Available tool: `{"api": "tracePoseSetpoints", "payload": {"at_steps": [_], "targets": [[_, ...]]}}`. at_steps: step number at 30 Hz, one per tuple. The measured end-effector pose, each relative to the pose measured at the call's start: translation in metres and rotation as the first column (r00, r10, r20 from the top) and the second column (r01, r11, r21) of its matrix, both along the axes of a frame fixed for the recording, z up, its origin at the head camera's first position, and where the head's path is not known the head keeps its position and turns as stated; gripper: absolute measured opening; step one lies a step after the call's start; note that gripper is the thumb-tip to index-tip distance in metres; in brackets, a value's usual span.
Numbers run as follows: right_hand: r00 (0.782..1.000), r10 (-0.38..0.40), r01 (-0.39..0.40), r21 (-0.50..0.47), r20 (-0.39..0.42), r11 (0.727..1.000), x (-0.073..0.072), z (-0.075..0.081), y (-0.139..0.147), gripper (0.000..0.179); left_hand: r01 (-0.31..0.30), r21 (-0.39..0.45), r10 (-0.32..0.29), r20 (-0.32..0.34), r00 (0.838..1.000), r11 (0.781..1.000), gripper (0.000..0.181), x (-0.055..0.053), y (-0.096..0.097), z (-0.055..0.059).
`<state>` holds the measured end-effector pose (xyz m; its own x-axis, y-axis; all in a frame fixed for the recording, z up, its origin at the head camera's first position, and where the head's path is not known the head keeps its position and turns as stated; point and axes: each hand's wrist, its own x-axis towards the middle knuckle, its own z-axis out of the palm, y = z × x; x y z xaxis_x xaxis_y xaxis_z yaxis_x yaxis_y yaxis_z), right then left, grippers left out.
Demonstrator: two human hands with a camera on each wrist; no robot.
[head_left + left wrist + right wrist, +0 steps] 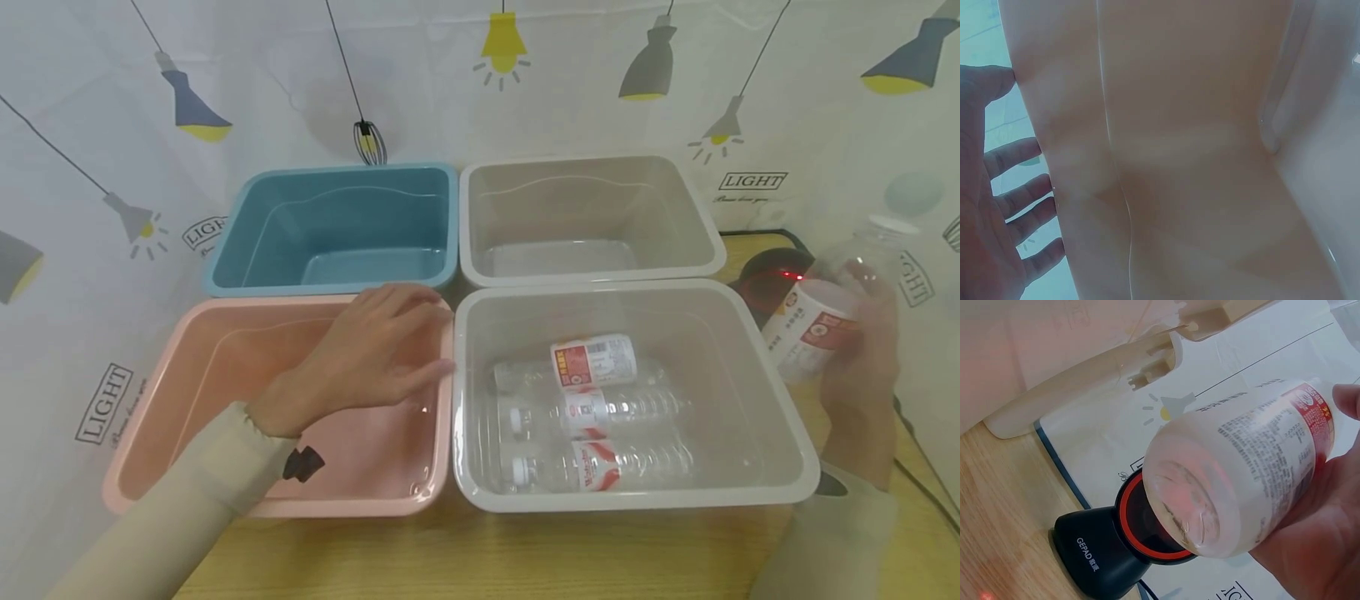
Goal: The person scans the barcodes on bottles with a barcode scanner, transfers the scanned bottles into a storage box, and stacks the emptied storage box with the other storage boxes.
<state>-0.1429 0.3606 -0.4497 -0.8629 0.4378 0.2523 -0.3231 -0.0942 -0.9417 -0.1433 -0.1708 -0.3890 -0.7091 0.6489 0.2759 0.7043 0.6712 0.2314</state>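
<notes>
My right hand (870,350) grips a clear plastic bottle with a white and red label (813,325) at the far right of the head view. In the right wrist view the bottle (1241,475) lies tilted, its base towards a black barcode scanner (1094,550) with a red-ringed window. Over the pink bin (281,507) my left hand (367,354) reaches with loosely extended fingers towards its right-hand rim. The left wrist view has the fingertips (1041,184) right at the bin's edge.
Beside the pink bin stands a pale grey bin (637,500) with several clear bottles, one a red-striped bottle (600,464). Behind are a blue bin (330,289) and a beige bin (592,279). A black cable (926,492) runs along the wooden table (525,554) at right.
</notes>
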Motion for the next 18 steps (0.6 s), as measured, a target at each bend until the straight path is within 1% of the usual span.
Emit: {"api": "tracePoseSetpoints", "payload": {"at_steps": [1,4,9,11,13,16,18], "targets": [[0.996,0.0,-0.011,-0.121,-0.087,0.993,0.0011,-0.0044,-0.0026,0.046,-0.001,0.0,0.001,-0.001,1.0,1.0,0.05,0.0,-0.0001,-0.0001],[0.995,0.001,-0.014,-0.123,-0.102,0.992,0.0002,-0.0056,-0.0018,0.047,-0.002,-0.001,0.002,-0.002,1.0,1.0,0.05,0.0,-0.0003,-0.0004],[0.986,0.015,-0.044,-0.169,-0.168,0.985,-0.0034,-0.0081,0.0004,0.047,0.0,0.003,0.0,-0.007,1.0,1.0,0.05,-0.0004,0.0002,-0.0006],[0.984,0.016,-0.05,-0.194,-0.176,0.98,-0.0041,-0.0083,0.0005,0.046,0.002,0.005,-0.002,-0.009,1.0,1.0,0.05,-0.0005,0.0004,-0.0006],[0.985,0.015,-0.049,-0.197,-0.17,0.979,-0.0042,-0.0079,0.0004,0.045,0.004,0.006,-0.004,-0.009,1.0,1.0,0.05,-0.0005,0.0004,-0.0007],[0.992,-0.01,-0.01,-0.16,-0.129,0.987,-0.0037,-0.0059,-0.0005,0.041,0.006,0.005,-0.006,-0.008,1.0,1.0,0.05,-0.0004,0.0,-0.0008],[0.996,-0.04,0.03,-0.114,-0.085,0.993,-0.0033,-0.0042,-0.0012,0.039,0.006,0.004,-0.006,-0.007,1.0,1.0,0.05,-0.0005,-0.0003,-0.0008]]}}
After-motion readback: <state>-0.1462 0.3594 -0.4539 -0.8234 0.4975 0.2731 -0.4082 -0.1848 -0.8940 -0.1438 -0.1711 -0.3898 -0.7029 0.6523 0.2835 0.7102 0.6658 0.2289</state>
